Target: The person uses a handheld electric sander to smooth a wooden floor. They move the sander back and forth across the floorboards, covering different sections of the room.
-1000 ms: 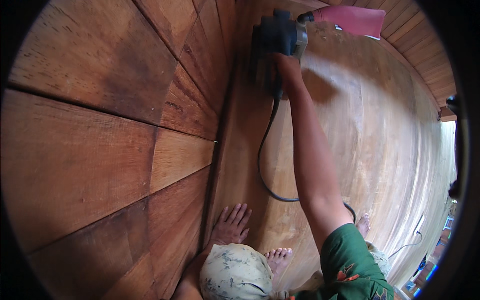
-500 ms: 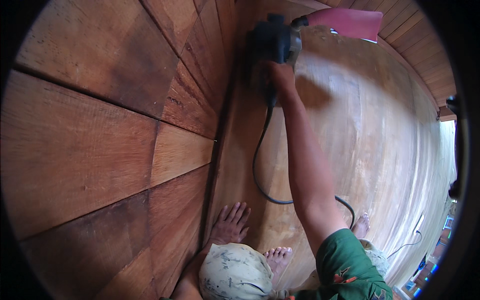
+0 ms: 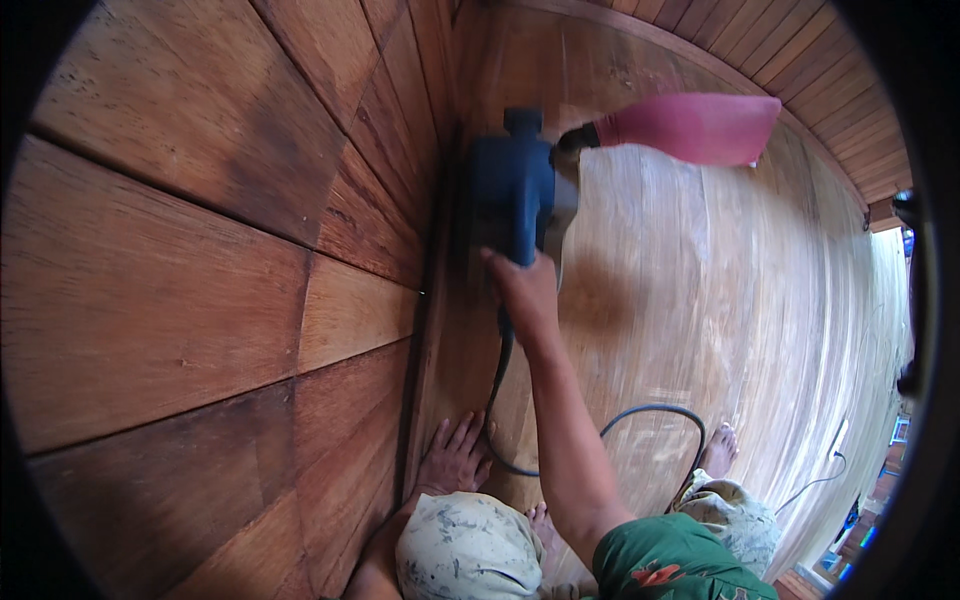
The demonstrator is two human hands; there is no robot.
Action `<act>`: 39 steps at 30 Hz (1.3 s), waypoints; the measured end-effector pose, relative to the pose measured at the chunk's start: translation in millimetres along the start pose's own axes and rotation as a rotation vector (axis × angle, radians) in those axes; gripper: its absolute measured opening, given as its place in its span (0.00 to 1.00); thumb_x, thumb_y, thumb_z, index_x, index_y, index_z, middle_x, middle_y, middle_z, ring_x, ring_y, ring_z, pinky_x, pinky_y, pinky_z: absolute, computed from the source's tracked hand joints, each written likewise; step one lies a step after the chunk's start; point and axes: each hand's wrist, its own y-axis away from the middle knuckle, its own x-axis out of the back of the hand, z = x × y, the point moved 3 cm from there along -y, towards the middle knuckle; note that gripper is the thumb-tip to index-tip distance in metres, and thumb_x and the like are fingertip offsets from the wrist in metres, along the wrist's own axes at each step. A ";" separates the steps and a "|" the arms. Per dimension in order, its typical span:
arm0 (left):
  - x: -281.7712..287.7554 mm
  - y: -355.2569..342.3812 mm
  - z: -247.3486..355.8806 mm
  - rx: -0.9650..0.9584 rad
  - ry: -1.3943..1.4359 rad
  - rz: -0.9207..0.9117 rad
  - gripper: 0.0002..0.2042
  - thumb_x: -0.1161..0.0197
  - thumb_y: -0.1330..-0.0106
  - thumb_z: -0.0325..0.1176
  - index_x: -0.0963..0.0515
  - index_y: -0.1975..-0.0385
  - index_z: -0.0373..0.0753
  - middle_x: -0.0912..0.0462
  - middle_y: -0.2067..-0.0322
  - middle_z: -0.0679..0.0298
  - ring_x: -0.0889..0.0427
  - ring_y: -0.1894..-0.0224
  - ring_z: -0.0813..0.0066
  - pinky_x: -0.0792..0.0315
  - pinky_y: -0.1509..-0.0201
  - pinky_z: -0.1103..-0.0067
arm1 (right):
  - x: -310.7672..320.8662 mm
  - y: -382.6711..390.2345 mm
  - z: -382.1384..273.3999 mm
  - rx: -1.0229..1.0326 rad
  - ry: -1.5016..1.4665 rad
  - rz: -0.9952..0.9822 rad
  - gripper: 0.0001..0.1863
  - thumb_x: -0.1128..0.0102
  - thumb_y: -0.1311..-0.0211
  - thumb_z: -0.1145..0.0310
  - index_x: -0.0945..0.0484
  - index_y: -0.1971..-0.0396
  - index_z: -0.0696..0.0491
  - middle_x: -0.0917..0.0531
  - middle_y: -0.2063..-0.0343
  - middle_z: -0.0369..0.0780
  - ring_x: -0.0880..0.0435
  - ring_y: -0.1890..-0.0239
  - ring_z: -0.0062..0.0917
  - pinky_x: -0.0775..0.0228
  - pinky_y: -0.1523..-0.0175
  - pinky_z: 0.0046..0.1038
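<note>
Apparently you're sanding the floor (image 3: 740, 310): right hand (image 3: 528, 288) is gripping the blue power tool (image 3: 508, 185) near the floor's left edge, beside the wall (image 3: 165, 290); left hand (image 3: 450, 464) is lying flat, seemingly empty, nearer you. Next stroke is probably needing the cord (image 3: 655, 408) clear.

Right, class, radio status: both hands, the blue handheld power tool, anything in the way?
Right hand gripping blue power tool, pink bag attached. Left hand on brown wooden floor. Slim black cable alongside; reddish wooden wall near tool.
</note>
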 end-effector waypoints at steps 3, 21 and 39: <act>3.6 -1.2 -0.8 -0.025 -0.013 -0.041 0.36 0.47 0.26 0.54 0.38 0.22 0.41 0.47 0.19 0.51 0.50 0.17 0.55 0.57 0.17 0.47 | 1.4 38.3 16.5 0.031 0.018 -0.004 0.14 0.26 0.37 0.61 0.21 0.73 0.53 0.23 0.81 0.30 0.26 0.80 0.14 0.35 0.72 0.25; -0.3 2.5 0.7 -0.038 -0.004 0.053 0.38 0.42 0.27 0.55 0.39 0.21 0.43 0.45 0.20 0.53 0.50 0.17 0.58 0.57 0.17 0.47 | 8.2 -84.0 -24.4 0.012 0.057 -0.021 0.14 0.29 0.41 0.61 0.17 0.72 0.58 0.18 0.81 0.36 0.19 0.78 0.23 0.30 0.69 0.30; 6.1 4.5 1.5 -0.032 0.013 0.075 0.37 0.43 0.26 0.54 0.40 0.21 0.42 0.45 0.19 0.56 0.50 0.17 0.58 0.57 0.17 0.49 | 34.7 -209.0 -55.0 0.069 0.089 -0.010 0.16 0.32 0.43 0.58 0.17 0.77 0.57 0.18 0.79 0.38 0.20 0.76 0.26 0.30 0.66 0.32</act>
